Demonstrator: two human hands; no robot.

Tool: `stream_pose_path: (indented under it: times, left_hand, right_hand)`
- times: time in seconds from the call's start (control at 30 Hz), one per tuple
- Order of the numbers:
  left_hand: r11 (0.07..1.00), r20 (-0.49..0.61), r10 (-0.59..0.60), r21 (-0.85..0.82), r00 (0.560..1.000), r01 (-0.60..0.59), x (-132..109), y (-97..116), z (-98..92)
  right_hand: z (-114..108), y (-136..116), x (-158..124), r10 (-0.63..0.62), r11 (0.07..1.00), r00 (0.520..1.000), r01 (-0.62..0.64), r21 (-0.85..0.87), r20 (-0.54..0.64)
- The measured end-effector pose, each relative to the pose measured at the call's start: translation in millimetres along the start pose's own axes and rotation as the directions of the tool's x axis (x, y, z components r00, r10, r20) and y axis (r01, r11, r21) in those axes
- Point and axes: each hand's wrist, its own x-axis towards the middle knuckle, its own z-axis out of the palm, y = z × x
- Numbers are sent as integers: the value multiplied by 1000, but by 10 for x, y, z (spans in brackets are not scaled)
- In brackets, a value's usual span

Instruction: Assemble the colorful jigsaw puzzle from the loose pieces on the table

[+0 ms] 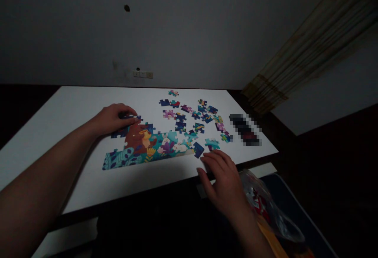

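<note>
Teal jigsaw section (141, 150) is lying half-built on the white tabletop (73, 144) as I am pinching a dark piece (131, 117) in my left grip (113, 119); my right grip (220, 183), spread open, is hovering just below a loose navy piece (198, 150), with many loose pieces (189, 118) scattered beyond it.

Dim grey wall (189, 30), switch plate (143, 74), sheer curtain (298, 49) right, white table (73, 104).
</note>
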Motion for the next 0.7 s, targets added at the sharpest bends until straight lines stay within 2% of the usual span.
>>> stream_pose_path:
  times: [0.23, 0.37, 0.53, 0.7]
  left_hand:
    - [1000, 4, -5, 5, 1000, 5, -8, 33, -17]
    - [1000, -5, -27, 3, 1000, 27, -12, 72, -12]
    - [1000, -4, 3, 13, 1000, -3, -5, 76, -3]
    - [1000, 3, 3, 23, 1000, -3, -11, 104, -16]
  right_hand:
    - [126, -33, 328, 79, 996, 997, -78, -41, 19]
    - [137, 4, 328, 118, 991, 993, -116, -65, 18]
    - [157, 162, 278, 168, 976, 985, -173, -135, -44]
    - [147, 245, 306, 119, 985, 992, -124, -123, -49]
